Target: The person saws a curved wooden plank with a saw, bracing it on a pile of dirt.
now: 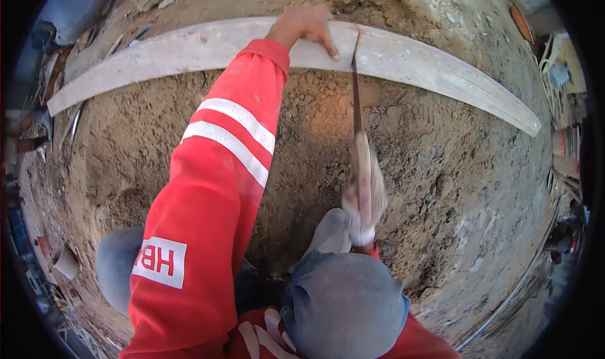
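A long pale wooden plank [416, 59] lies across the far part of the view, curved by the wide lens. My bare left hand [305, 28] grips it near the middle, thumb on the near edge and fingers over the far side. To the right of the thumb, a handsaw [357, 94] stands with its narrow dark blade against the plank, in line with a thin dark cut across it. My right hand [365, 198], in a whitish glove and blurred by motion, is closed around the saw's handle.
Loose brown soil [302, 151] covers the ground under the plank. My bent knee [346, 305] and a light shoe [330, 233] are close below the right hand. A pipe piece [65, 262] lies at left; clutter lines both sides. A thin hose or rod [513, 293] runs at lower right.
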The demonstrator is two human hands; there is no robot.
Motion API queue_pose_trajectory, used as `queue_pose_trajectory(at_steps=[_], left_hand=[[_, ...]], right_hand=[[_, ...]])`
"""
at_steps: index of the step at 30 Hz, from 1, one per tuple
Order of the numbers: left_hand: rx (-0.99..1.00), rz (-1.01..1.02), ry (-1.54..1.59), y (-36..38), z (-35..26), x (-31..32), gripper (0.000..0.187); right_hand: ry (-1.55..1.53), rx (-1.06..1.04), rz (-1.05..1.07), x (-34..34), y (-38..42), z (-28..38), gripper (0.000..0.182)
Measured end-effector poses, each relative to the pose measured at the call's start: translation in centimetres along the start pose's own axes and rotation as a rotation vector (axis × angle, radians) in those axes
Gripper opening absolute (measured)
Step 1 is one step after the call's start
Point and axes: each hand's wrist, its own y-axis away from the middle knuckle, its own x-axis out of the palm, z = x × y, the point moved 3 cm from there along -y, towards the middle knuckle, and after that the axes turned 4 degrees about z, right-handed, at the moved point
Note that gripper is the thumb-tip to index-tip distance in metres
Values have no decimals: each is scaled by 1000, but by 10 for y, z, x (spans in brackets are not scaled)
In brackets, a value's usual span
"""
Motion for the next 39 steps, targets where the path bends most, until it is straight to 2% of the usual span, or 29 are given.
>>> queue_pose_trajectory(at_steps=[1,3,4,5,7,9,11,12,14,15,16,17,18,19,22,23,24,25,26,27,29,31,32,33,36,38,39], left_hand=[[-16,8,15,3,-2,-2,79],[-42,38,42,11,-8,-7,91],[-52,-51,5,12,-8,-3,87],[-45,-53,2,10,-8,-7,87],[-66,19,-23,10,-8,-6,105],[-36,30,-14,19,-17,-9,104],[-16,33,-14,28,-21,-16,103],[7,2,-28,34,-24,-19,103],[27,-24,-21,42,-31,-12,103],[10,-50,-46,43,-31,-14,103],[-16,-77,-69,44,-27,-15,103],[-32,-82,-55,44,-27,-17,103],[-20,-41,-41,41,-29,-24,90],[-5,4,-29,40,-29,-28,78],[-28,65,-5,33,-25,-23,78],[-5,50,-15,32,-29,-25,78],[-5,-63,-74,36,-28,-17,89],[-10,-166,-125,43,-29,-9,100],[9,-185,-105,44,-27,-6,97],[7,-198,-106,46,-29,-16,97],[42,-71,-60,53,-33,-25,77],[27,-35,-47,56,-38,-21,76],[8,-25,-59,53,-34,-25,75],[-4,-33,-47,51,-31,-23,75],[35,-93,-40,41,-26,-19,75],[-44,-58,-29,40,-27,-13,93],[-28,-61,-43,39,-28,-10,93]], right_hand=[[66,-85,-91,0,24,17,64],[133,-69,-49,-14,40,15,58],[257,-207,-39,-14,24,27,56],[382,-352,-35,-10,4,37,55],[236,-356,-77,12,-56,42,54],[455,-796,-260,26,-130,13,50],[-130,-327,-76,31,-169,17,48],[-121,-321,-72,27,-165,15,48],[461,-857,-215,22,-142,37,47],[486,-697,-135,17,-118,47,59],[441,-600,-83,16,-87,72,61],[496,-334,-46,9,-45,71,62],[550,-413,-78,0,-6,24,60],[553,-421,-67,2,-10,27,60],[410,-264,-69,1,3,55,56],[437,-364,-64,3,-22,54,55],[468,-458,-52,8,-62,51,54],[377,-646,-56,16,-94,55,54],[409,-753,-193,27,-124,43,50],[28,-487,-202,36,-139,37,48],[-221,-308,-128,33,-140,40,47],[554,-635,-149,14,-98,57,48],[432,-503,-55,5,-58,45,49],[661,-304,-45,9,-33,80,62],[530,-415,-34,-3,-2,68,64],[378,-481,-53,-4,14,56,67],[521,-437,-49,2,-7,46,68]])
